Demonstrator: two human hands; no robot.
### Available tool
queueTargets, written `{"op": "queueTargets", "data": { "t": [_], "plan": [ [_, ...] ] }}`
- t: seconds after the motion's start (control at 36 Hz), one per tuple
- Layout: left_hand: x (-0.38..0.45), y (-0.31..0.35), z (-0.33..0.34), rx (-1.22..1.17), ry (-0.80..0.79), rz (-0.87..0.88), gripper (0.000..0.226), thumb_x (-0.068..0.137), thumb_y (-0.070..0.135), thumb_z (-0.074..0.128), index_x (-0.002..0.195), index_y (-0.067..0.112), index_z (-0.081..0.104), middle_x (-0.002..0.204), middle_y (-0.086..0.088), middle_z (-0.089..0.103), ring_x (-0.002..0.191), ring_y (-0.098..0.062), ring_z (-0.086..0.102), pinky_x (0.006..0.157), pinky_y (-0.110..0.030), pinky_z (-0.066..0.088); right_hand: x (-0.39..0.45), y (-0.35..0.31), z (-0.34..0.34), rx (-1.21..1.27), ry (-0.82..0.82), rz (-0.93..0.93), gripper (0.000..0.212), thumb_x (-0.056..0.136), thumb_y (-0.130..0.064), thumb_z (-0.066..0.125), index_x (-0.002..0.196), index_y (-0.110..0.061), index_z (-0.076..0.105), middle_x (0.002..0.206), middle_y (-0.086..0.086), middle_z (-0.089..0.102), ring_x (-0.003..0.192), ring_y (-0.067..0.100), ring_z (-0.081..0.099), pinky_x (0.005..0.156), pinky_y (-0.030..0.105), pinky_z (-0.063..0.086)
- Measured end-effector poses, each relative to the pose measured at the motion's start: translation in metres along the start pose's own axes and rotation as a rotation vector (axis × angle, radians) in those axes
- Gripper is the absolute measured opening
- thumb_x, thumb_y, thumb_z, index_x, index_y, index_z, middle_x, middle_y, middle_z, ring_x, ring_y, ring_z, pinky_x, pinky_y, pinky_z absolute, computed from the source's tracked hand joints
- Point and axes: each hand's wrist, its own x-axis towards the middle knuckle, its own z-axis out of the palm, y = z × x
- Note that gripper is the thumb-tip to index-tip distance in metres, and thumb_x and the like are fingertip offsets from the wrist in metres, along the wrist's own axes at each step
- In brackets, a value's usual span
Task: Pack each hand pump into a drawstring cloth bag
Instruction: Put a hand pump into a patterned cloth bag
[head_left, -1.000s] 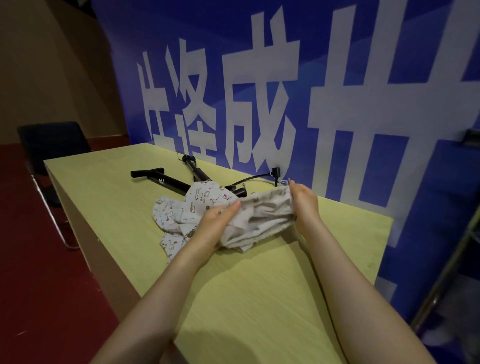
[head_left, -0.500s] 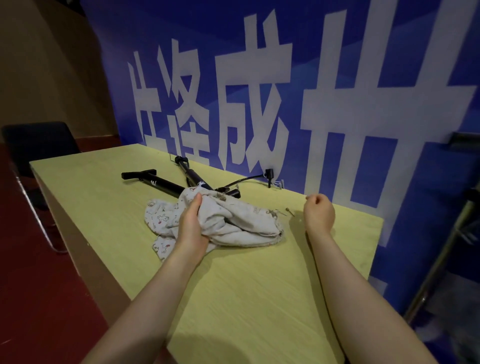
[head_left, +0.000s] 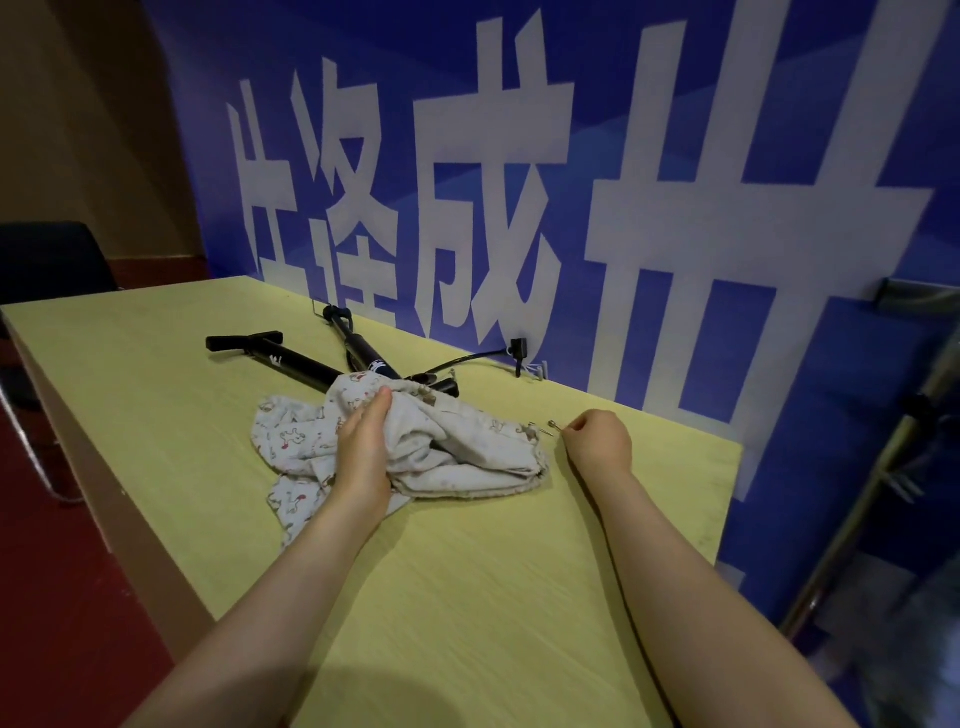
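Two black hand pumps lie crossed at the back of the table: one with a T handle (head_left: 283, 357), the other (head_left: 357, 347) nearer the wall, its hose (head_left: 467, 359) trailing right. Their lower ends are hidden under a pile of printed cloth bags (head_left: 467, 457). My left hand (head_left: 363, 447) grips a fold of the top bag and presses it down. My right hand (head_left: 597, 441) is to the right of the bag's mouth with its fingers curled, and seems to pinch a thin drawstring by its small metal tip (head_left: 554, 425).
The yellow-green table (head_left: 467, 597) stands against a blue banner (head_left: 675, 208) with large white characters. A dark chair (head_left: 47, 260) stands at the left over red floor. A metal frame (head_left: 883, 441) stands beyond the table's right edge.
My right hand let go of the bag's edge and moved right with curled fingers. The bag dropped flat onto the table, and my left hand shifted onto its top fold.
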Motion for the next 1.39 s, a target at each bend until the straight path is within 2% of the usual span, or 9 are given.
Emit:
{"op": "queueTargets", "data": {
  "t": [0.17,0.31,0.44,0.53,0.67,0.83,1.03,1.19,1.39],
  "plan": [
    [-0.007,0.001,0.004,0.065,-0.012,0.030,0.024,0.095,0.040,0.056,0.103,0.021,0.069,0.108,-0.011,0.070,0.106,-0.030,0.064,0.098,-0.046,0.048,-0.008,-0.007,0.000,-0.266,-0.026,-0.032,0.025,0.094,-0.008,0.045,0.113,-0.002,0.060,0.118,0.015,0.057,0.109,0.032,0.055,0.086,0.036,0.047],
    [-0.010,0.002,0.000,0.133,-0.084,0.085,0.030,0.097,0.038,0.052,0.091,0.015,0.071,0.083,-0.011,0.072,0.082,-0.025,0.067,0.072,-0.034,0.051,-0.010,-0.012,-0.002,-0.324,-0.068,-0.021,0.031,0.095,-0.008,0.045,0.125,-0.002,0.050,0.129,0.016,0.050,0.120,0.031,0.047,0.095,0.035,0.044],
    [-0.013,0.002,0.001,0.136,-0.138,0.078,0.030,0.097,0.036,0.052,0.088,0.017,0.074,0.079,-0.008,0.074,0.077,-0.022,0.069,0.074,-0.036,0.054,-0.010,-0.010,-0.008,0.159,0.041,0.070,0.019,0.099,-0.010,0.040,0.116,-0.004,0.047,0.101,0.011,0.058,0.086,0.026,0.055,0.069,0.036,0.045],
    [-0.013,0.001,0.003,0.137,-0.155,0.074,0.029,0.097,0.036,0.053,0.086,0.019,0.073,0.071,-0.007,0.072,0.071,-0.022,0.068,0.078,-0.041,0.054,-0.018,-0.016,-0.018,0.528,0.074,0.023,0.020,0.102,-0.017,0.036,0.114,-0.008,0.050,0.093,0.005,0.062,0.080,0.021,0.059,0.069,0.043,0.054],
    [-0.015,0.000,0.006,0.135,-0.162,0.058,0.029,0.096,0.037,0.054,0.081,0.021,0.074,0.068,-0.007,0.071,0.068,-0.023,0.068,0.079,-0.045,0.053,-0.051,-0.049,-0.034,0.897,-0.061,-0.216,0.024,0.100,-0.007,0.038,0.108,-0.012,0.060,0.086,0.006,0.071,0.075,0.014,0.068,0.064,0.021,0.053],
    [-0.016,0.004,0.007,0.066,-0.129,0.020,0.027,0.095,0.036,0.055,0.095,0.016,0.073,0.085,-0.012,0.074,0.080,-0.026,0.069,0.075,-0.040,0.056,-0.088,-0.081,-0.033,1.065,-0.327,-0.384,0.021,0.094,0.004,0.046,0.096,-0.001,0.066,0.083,0.012,0.073,0.075,0.018,0.071,0.066,0.023,0.055],
    [-0.021,0.013,0.006,-0.072,-0.129,-0.060,0.051,0.086,0.046,0.062,0.118,0.007,0.067,0.112,-0.026,0.067,0.105,-0.039,0.065,0.093,-0.051,0.051,-0.101,-0.083,-0.008,0.949,-0.523,-0.466,0.024,0.093,0.006,0.045,0.093,-0.007,0.065,0.082,0.007,0.072,0.074,0.012,0.070,0.068,0.019,0.054],
    [-0.022,0.014,0.005,-0.202,-0.277,-0.110,0.045,0.090,0.044,0.054,0.107,0.004,0.064,0.063,-0.009,0.062,0.052,-0.018,0.060,0.047,-0.027,0.052,-0.101,-0.079,0.000,0.824,-0.394,-0.533,0.023,0.096,-0.005,0.049,0.095,-0.020,0.066,0.093,-0.001,0.074,0.088,0.005,0.070,0.078,0.024,0.056],
    [-0.025,0.020,0.001,-0.253,-0.313,-0.028,0.048,0.099,0.044,0.042,0.090,0.015,0.079,0.104,-0.016,0.073,0.093,-0.029,0.070,0.081,-0.040,0.055,-0.092,-0.074,0.008,0.483,-0.107,-0.679,0.016,0.095,-0.014,0.051,0.098,-0.021,0.065,0.092,-0.008,0.072,0.086,0.007,0.067,0.078,0.032,0.056]
  ]
}}
